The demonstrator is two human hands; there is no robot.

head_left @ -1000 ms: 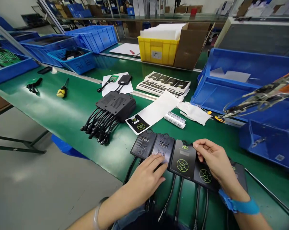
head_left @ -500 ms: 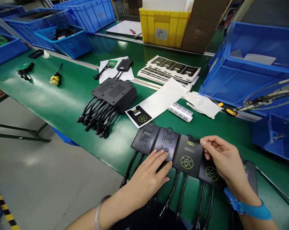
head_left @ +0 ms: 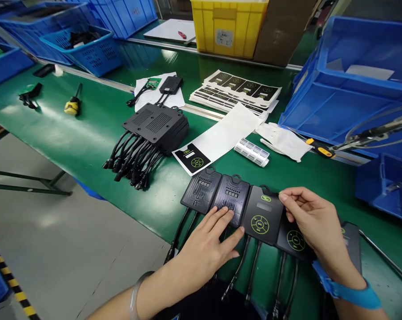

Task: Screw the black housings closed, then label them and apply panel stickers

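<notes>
In the lower middle of the frame, a row of flat black plastic controller units [head_left: 236, 202] lies side by side on the green tabletop [head_left: 87, 138], their black cables hanging toward the person. The left hand [head_left: 209, 249] rests flat on the second unit, fingers [head_left: 221, 218] stretched out and gripping nothing. The right hand [head_left: 316, 226] touches the upper corner of the black unit with the green round button label [head_left: 261, 215]; its fingers are bent, pinched at the label edge, as far as I can tell.

I think the label could go on crooked or with a bubble if the unit slides under the pressing fingers. The neighbour units also overlap a little, so one could shift.

In the middle of the frame are a white backing strip [head_left: 227, 133] and a stack of black label sheets [head_left: 241, 91]. Blue plastic crates [head_left: 347, 102] stand at the right, a yellow bin [head_left: 227, 26] at the top, and a yellow-handled screwdriver [head_left: 72, 104] at the left. The floor is grey.
</notes>
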